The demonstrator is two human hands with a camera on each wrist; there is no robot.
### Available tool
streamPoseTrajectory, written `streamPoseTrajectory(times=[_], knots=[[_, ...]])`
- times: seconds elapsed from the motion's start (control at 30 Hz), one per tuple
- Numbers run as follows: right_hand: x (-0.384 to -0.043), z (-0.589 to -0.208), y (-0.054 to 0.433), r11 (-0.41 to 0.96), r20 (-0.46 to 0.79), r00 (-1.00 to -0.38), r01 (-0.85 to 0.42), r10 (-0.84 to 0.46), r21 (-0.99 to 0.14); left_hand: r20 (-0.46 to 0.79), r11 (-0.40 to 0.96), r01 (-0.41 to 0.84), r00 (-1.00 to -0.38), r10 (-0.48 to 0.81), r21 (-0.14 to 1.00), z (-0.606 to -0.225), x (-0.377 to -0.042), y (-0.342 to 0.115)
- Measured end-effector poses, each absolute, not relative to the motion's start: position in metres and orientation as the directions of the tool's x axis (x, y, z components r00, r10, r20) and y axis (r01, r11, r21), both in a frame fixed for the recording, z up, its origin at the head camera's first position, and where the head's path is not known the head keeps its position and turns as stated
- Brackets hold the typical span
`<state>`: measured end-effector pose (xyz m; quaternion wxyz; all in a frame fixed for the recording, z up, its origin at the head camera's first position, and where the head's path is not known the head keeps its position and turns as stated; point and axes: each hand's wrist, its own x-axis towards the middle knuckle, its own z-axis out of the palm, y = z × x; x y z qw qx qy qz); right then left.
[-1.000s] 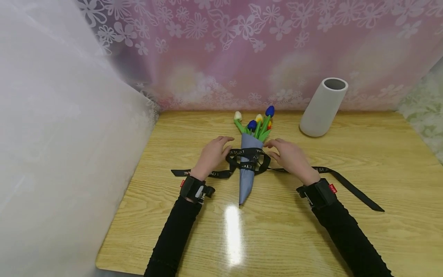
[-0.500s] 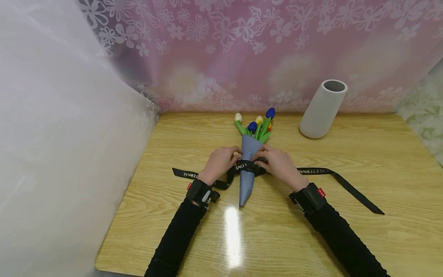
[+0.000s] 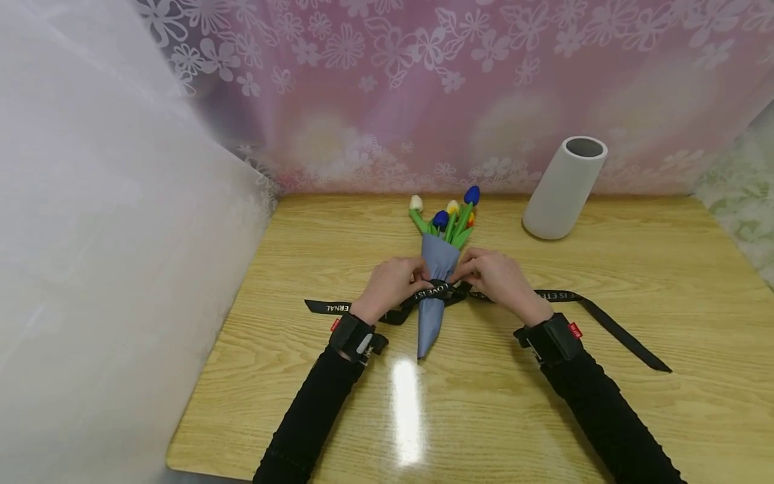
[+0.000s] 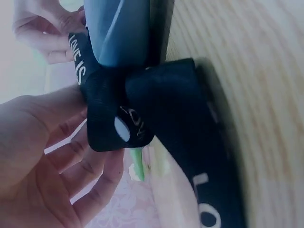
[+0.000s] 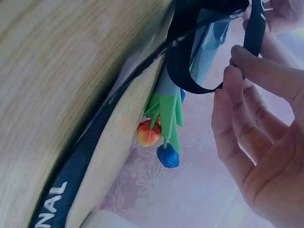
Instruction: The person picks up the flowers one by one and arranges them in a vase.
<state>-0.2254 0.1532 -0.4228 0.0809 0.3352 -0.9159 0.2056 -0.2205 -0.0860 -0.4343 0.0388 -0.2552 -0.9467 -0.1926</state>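
A small bouquet of tulips (image 3: 441, 219) in a blue-grey wrapping cone (image 3: 431, 323) lies on the table, blooms toward the back. A black ribbon (image 3: 438, 291) with white lettering crosses the cone at mid-length. My left hand (image 3: 390, 286) pinches a ribbon loop on the cone's left side; in the left wrist view its thumb and fingers sit around the loop (image 4: 118, 128). On the other side my right hand (image 3: 498, 275) pinches the ribbon between thumb and fingertips, where it curves into a loop (image 5: 190, 80). Ribbon tails run out past both wrists.
A white vase (image 3: 565, 188) stands at the back right of the wooden table (image 3: 338, 423). Behind the table hangs a pink floral curtain (image 3: 387, 114), with a white sheet (image 3: 109, 235) along the left side. The right ribbon tail (image 3: 617, 329) trails across the tabletop.
Both hands have come down and in from beside the cone's upper part and taken hold of the ribbon. The raised ribbon loops are lowered and drawn closer; the right hand has since shifted slightly outward.
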Motion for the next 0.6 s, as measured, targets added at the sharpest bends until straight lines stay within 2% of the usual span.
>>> streamPoseTrajectory(times=[0.1, 0.2, 0.43, 0.53, 0.6], knots=[[-0.228, -0.421, 0.157, 0.691, 0.265, -0.764, -0.645, -0.588, -0.326, 0.156, 0.802, 0.472, -0.881, 0.447, 0.365, -0.433, -0.222, -0.089], [-0.232, -0.418, 0.165, 0.726, 0.246, -0.795, -0.606, -0.554, -0.326, 0.147, 0.833, 0.415, -0.910, 0.389, 0.365, -0.429, -0.224, -0.100], [-0.238, -0.408, 0.194, 0.851, 0.143, -0.894, -0.448, -0.424, -0.273, 0.074, 0.938, 0.163, -0.986, 0.147, 0.306, -0.420, -0.229, -0.145], [-0.237, -0.407, 0.198, 0.856, 0.096, -0.894, -0.447, -0.438, -0.261, 0.030, 0.959, 0.115, -0.993, 0.111, 0.257, -0.417, -0.228, -0.155], [-0.235, -0.406, 0.195, 0.835, 0.094, -0.878, -0.476, -0.469, -0.276, 0.020, 0.962, 0.126, -0.992, 0.125, 0.241, -0.416, -0.228, -0.154]])
